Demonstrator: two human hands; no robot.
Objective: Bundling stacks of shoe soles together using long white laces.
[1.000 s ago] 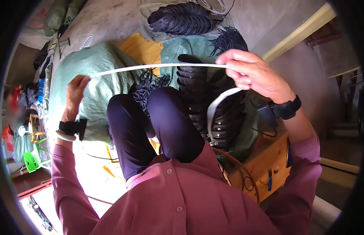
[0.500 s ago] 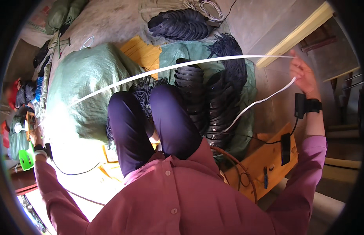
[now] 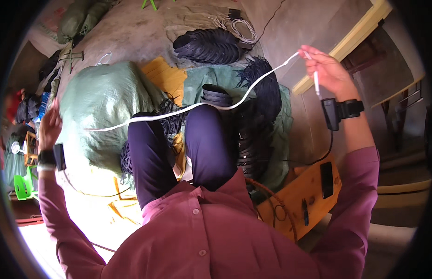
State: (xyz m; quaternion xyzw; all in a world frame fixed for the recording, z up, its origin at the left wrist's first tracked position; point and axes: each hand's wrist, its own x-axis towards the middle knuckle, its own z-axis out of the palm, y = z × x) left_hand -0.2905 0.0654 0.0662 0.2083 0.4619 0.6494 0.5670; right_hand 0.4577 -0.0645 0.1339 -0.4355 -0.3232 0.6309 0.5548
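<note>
Nearest the camera, a maroon shirt [image 3: 211, 237] fills the lower frame, with dark-trousered knees [image 3: 178, 149] above it. At 4 o'clock a wooden board [image 3: 302, 197] carries a dark phone [image 3: 326, 179]. The white strap [image 3: 197, 106] runs over the knees, sagging slightly, from 9 o'clock to 1 o'clock. The left hand [image 3: 50, 128], at 9 o'clock, is raised with fingers curled; the strap's visible end stops just short of it, and whether it grips the strap cannot be told. A black wrist device [image 3: 57, 156] sits below that hand. The right hand [image 3: 330, 72], at 1 o'clock, is closed around the strap's other end, with a short tail hanging down past the fingers. A black unit [image 3: 334, 111] is strapped to that wrist. Beyond the knees lie a green sack [image 3: 104, 100] at 10 o'clock and black bundles [image 3: 264, 90]. Farthest, at 12 o'clock, a black stack [image 3: 209, 46] rests on the floor.
</note>
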